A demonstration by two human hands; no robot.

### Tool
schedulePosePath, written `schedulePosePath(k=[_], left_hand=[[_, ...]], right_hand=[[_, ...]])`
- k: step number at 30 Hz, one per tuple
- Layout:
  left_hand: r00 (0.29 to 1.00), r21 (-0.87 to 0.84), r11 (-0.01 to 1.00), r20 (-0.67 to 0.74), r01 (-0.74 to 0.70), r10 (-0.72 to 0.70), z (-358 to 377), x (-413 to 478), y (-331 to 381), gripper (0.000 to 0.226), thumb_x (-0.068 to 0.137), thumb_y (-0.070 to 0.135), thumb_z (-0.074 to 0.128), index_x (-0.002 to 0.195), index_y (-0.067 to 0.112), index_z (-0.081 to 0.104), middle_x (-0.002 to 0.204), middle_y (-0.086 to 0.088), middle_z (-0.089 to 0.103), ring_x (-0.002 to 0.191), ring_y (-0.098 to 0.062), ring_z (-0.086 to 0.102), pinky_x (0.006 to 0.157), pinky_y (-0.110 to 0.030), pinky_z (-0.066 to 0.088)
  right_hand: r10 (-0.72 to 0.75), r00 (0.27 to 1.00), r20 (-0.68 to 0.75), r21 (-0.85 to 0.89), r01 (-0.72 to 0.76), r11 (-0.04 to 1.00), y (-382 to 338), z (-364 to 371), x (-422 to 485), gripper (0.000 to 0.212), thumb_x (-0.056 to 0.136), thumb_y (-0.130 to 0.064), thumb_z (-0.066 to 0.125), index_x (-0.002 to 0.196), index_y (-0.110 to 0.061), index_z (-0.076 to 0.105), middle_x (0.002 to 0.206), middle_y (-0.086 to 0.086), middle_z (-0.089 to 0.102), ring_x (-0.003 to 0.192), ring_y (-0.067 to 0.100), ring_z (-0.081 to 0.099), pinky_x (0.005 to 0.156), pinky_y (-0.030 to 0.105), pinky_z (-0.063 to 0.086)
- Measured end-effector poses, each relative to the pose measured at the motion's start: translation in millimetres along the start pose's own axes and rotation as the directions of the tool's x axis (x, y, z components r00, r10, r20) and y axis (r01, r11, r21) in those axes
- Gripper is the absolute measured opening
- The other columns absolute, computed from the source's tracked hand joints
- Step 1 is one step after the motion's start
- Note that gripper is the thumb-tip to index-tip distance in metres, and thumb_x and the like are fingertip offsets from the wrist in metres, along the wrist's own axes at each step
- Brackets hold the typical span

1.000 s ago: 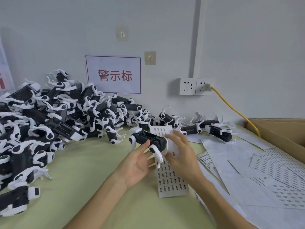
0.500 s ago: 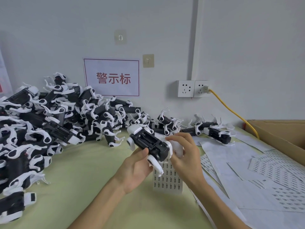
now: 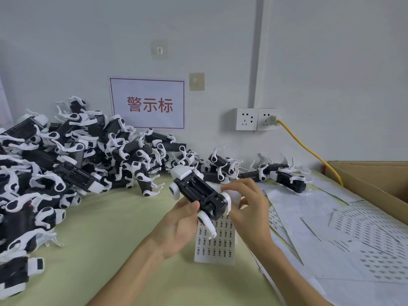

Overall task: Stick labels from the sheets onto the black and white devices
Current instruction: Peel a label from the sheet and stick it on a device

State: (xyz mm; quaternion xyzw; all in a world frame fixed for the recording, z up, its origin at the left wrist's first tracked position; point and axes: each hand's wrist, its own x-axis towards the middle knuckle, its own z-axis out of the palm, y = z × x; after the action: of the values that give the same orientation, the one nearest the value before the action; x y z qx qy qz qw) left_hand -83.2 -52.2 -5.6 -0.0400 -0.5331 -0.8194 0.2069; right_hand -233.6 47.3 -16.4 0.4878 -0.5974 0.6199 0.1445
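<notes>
A heap of devices (image 3: 66,164) crowds the counter's (image 3: 110,239) left, against the wall (image 3: 66,51). At the middle, the left hand (image 3: 178,226) and right hand (image 3: 249,208) hold one device (image 3: 198,193) above a label sheet (image 3: 218,244). More sheets (image 3: 331,239) spread rightward to a cardboard box (image 3: 375,184).

Both my forearms are bare. The left comes in from seven o'clock, the right from five o'clock, and they meet just below centre. My left hand (image 3: 178,226) lies palm up, thumb pressed on the near side of the device (image 3: 198,192), fingers tucked out of sight under it. My right hand (image 3: 251,208), at three o'clock of the left, curls round the device's white end, knuckles up, index finger reaching toward ten o'clock.
</notes>
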Motion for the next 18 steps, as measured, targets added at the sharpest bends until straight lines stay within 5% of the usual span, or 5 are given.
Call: schedulePosePath(k=[4, 9, 13, 18], left_hand=[[0.998, 0.121, 0.992, -0.053, -0.027, 0.034, -1, 1, 2, 0.050, 0.069, 0.042, 0.092, 0.112, 0.021, 0.077, 0.126, -0.012, 0.071, 0.112, -0.023, 0.068, 0.089, -0.030, 0.055], [0.990, 0.248, 0.967, -0.107, -0.063, 0.091, 1, 2, 2, 0.047, 0.067, 0.049, 0.091, 0.105, 0.024, 0.078, 0.111, -0.007, 0.076, 0.105, -0.019, 0.071, 0.085, -0.025, 0.055], [0.996, 0.294, 0.955, -0.067, -0.034, 0.056, 2, 2, -1, 0.049, 0.073, 0.042, 0.088, 0.110, 0.013, 0.075, 0.115, -0.016, 0.073, 0.104, -0.028, 0.070, 0.087, -0.032, 0.056], [0.999, 0.348, 0.937, -0.037, -0.021, 0.036, 0, 1, -3, 0.029, 0.081, 0.030, 0.074, 0.104, 0.013, 0.075, 0.103, -0.010, 0.072, 0.096, -0.024, 0.067, 0.084, -0.029, 0.052]], right_hand=[[-0.035, 0.999, 0.013, -0.027, 0.035, 0.999, -2, -2, -1, 0.021, 0.076, -0.021, 0.063, 0.089, -0.021, 0.081, 0.093, -0.008, 0.060, 0.075, 0.006, 0.055, 0.058, 0.012, 0.035], [0.021, 0.998, 0.058, -0.093, -0.016, 0.996, 4, -2, 0, 0.023, 0.079, 0.001, 0.082, 0.085, -0.021, 0.081, 0.085, -0.013, 0.053, 0.074, 0.004, 0.052, 0.057, 0.012, 0.032], [0.035, 0.997, 0.074, -0.060, -0.031, 0.998, 6, -6, 3, 0.013, 0.081, -0.018, 0.087, 0.075, -0.024, 0.078, 0.076, -0.011, 0.052, 0.069, 0.009, 0.051, 0.057, 0.014, 0.031], [0.066, 0.994, 0.082, -0.075, -0.060, 0.995, 10, -6, 6, 0.023, 0.083, -0.014, 0.082, 0.065, -0.024, 0.070, 0.065, -0.010, 0.052, 0.061, 0.007, 0.049, 0.056, 0.012, 0.032]])
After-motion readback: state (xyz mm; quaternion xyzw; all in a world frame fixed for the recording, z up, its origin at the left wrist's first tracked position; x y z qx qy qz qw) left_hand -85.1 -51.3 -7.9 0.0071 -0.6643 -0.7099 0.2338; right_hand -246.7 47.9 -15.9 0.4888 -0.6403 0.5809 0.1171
